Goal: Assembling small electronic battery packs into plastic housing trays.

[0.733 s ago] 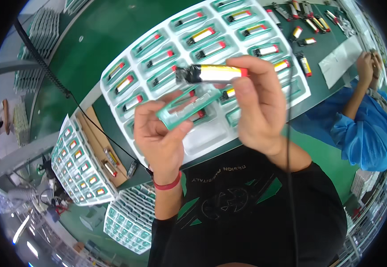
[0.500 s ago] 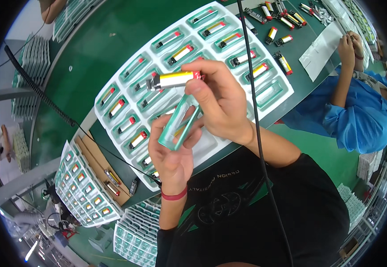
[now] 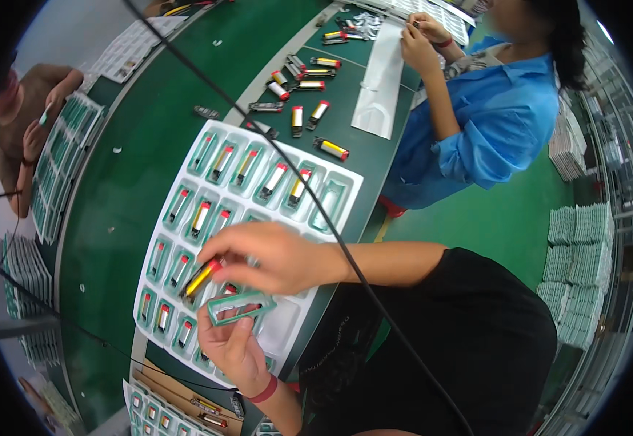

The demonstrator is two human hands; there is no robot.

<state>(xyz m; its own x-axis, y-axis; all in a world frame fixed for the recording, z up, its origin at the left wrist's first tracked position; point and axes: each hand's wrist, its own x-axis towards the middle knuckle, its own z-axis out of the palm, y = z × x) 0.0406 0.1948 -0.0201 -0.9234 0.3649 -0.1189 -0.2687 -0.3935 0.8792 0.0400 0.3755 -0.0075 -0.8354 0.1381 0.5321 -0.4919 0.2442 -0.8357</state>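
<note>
My right hand (image 3: 276, 258) pinches a small battery unit (image 3: 201, 278) by its red end. Its body is yellow and dark, and the dark end points down and left. Just below it, my left hand (image 3: 233, 352) grips a clear, green-tinted plastic case (image 3: 239, 308), tilted with its hollow side up. The battery is close to the case but outside it. Both hands are over a white tray (image 3: 281, 224) with rows of pockets. Most visible pockets hold such a case with a battery inside; one right-hand pocket has a case (image 3: 330, 203) without a battery.
Loose batteries (image 3: 297, 120) lie on the green table beyond the tray, near a white sheet (image 3: 376, 87). A co-worker in a blue garment (image 3: 476, 123) stands at the right; another person works at the far left. A black cable (image 3: 287, 163) crosses the view.
My view has shifted, bringing more of the co-worker into it. My right hand has turned the battery from nearly level to slanting downward. The case has tipped from steep to flatter.
</note>
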